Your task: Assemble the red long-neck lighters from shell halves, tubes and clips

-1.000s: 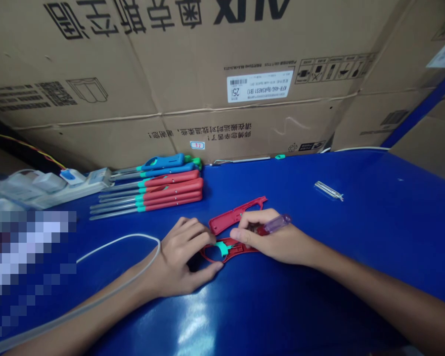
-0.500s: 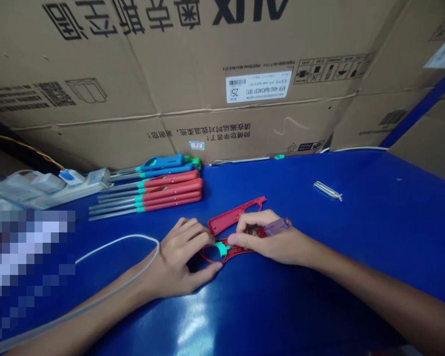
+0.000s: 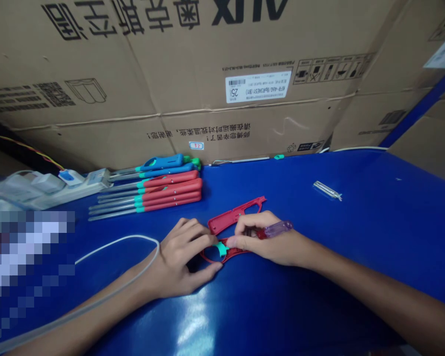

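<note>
A glossy blue counter (image 3: 356, 237) is butting against cardboard boxes (image 3: 170, 74). At its front middle a red shell (image 3: 222, 254) is lying flat, long axis left-right, ring end leftward. The left hand (image 3: 181, 262) fingers are pinching it; the right hand (image 3: 267, 242) fingers are clenching a purple-handled tool (image 3: 278, 228).

Upside-down "AUX" on cardboard box (image 3: 170, 74), white label (image 3: 258, 87) reading "25", perhaps "KFR-46G", inverted Chinese print
</note>
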`<state>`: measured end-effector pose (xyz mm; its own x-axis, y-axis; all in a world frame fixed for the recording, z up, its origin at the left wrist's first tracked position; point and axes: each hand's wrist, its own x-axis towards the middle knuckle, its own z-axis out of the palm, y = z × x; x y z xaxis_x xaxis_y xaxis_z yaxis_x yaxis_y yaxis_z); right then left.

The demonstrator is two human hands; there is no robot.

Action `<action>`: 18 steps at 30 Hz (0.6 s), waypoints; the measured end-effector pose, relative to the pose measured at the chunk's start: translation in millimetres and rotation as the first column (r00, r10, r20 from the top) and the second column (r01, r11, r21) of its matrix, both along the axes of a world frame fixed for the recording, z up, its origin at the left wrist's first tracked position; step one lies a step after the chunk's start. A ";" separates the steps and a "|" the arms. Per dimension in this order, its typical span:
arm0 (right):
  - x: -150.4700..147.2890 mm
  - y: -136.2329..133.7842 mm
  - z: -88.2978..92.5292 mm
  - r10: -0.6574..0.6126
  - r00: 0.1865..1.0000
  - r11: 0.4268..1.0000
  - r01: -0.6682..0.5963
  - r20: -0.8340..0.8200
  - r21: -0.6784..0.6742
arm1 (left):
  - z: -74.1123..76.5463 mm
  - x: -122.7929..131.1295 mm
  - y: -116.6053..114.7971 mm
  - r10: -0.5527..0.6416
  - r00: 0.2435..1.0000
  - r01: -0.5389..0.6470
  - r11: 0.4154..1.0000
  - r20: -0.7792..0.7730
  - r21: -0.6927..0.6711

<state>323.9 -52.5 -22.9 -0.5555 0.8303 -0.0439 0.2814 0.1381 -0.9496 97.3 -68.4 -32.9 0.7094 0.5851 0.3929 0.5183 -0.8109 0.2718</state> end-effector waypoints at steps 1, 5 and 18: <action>-0.1 0.2 -0.1 0.000 1.000 1.000 0.000 0.004 0.003 | 0.1 0.0 0.1 0.000 1.000 0.000 1.000 0.004 -0.001; -0.2 1.0 0.3 0.004 1.000 1.000 -0.004 0.012 0.012 | -0.5 -0.2 0.8 -0.004 1.000 0.004 1.000 0.031 0.006; 10.3 5.6 8.8 -0.298 0.953 0.923 0.302 -0.054 0.239 | -6.6 -2.4 0.0 -0.014 0.998 0.015 1.000 0.063 -0.007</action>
<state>334.2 -46.9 -14.2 -0.2780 0.9424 0.1863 0.3299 0.2758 -0.9028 94.9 -68.4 -39.5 0.6916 0.5782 0.4328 0.4881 -0.8159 0.3100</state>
